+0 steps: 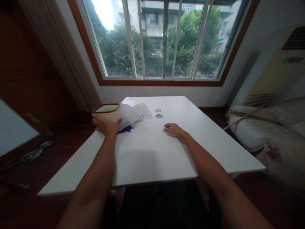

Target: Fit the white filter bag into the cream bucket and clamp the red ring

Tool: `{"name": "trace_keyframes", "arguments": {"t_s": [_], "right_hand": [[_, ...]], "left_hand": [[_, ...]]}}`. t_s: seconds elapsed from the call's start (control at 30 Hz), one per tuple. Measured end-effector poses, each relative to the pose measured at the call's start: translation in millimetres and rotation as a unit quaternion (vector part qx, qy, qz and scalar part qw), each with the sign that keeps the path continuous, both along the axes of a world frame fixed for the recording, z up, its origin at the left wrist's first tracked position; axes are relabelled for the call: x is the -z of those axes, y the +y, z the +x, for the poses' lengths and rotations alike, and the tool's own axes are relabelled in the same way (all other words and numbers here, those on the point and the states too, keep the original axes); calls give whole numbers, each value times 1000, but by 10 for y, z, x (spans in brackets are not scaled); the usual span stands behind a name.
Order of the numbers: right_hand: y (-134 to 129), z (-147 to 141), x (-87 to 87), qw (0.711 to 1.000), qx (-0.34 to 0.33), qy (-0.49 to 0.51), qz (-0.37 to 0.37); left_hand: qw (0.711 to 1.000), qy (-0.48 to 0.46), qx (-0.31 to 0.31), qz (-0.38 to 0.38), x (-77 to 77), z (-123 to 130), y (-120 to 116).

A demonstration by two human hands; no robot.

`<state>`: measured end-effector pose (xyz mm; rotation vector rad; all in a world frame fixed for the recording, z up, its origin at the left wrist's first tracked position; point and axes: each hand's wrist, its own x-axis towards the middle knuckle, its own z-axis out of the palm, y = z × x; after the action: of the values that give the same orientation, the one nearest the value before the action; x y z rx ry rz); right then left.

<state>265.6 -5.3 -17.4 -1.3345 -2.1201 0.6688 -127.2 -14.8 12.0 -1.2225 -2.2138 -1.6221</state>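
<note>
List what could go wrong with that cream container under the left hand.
1. The cream container is near the left edge of the white table; a leftward push might knock it off.
2. Only the left hand is on it, so it could slip or tip.
3. The plastic bag lies close beside it and might get dragged along.

You have a white table [145,149] in front of you, its smooth top widening toward your side. Near its left edge stands a cream basket [110,117] with a reddish-brown rim; whether its base sits fully on the top is hidden. Just right of it, a see-through plastic bag [140,110] lies crumpled, with a purple item [125,129] beside its near side. Farther right, you see two small round discs [159,116] set close together on the surface.
</note>
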Motion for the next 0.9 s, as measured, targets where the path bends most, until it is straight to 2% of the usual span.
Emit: {"name": "trace_keyframes", "arguments": {"t_s": [0.07,0.13,0.2,0.27,0.3,0.4,0.47,0.53,0.73,0.9], "right_hand": [[10,1,-3,1000,8,1,0],[18,-4,-7,1000,27,-12,9],[22,-10,-15,997,63,-44,23],[23,-14,-26,990,102,-91,32],[23,-14,-32,986,117,-116,34],[29,-15,-42,974,129,-183,37],[41,-25,-42,967,121,-220,38],[56,-48,-35,960,112,-253,39],[83,-132,-9,946,118,-298,52],[83,-93,-8,956,113,-267,51]], "left_hand": [[997,42,27,55,-155,72,-63],[987,95,71,109,-277,249,-112],[971,167,128,111,-307,529,-126],[945,231,228,39,-234,853,-108],[933,253,258,-7,-170,1005,-91],[887,329,285,-156,48,1319,-33],[851,366,285,-245,165,1393,2],[831,380,284,-290,245,1397,31],[825,382,277,-310,337,1370,60],[827,381,277,-306,331,1393,29]]}}
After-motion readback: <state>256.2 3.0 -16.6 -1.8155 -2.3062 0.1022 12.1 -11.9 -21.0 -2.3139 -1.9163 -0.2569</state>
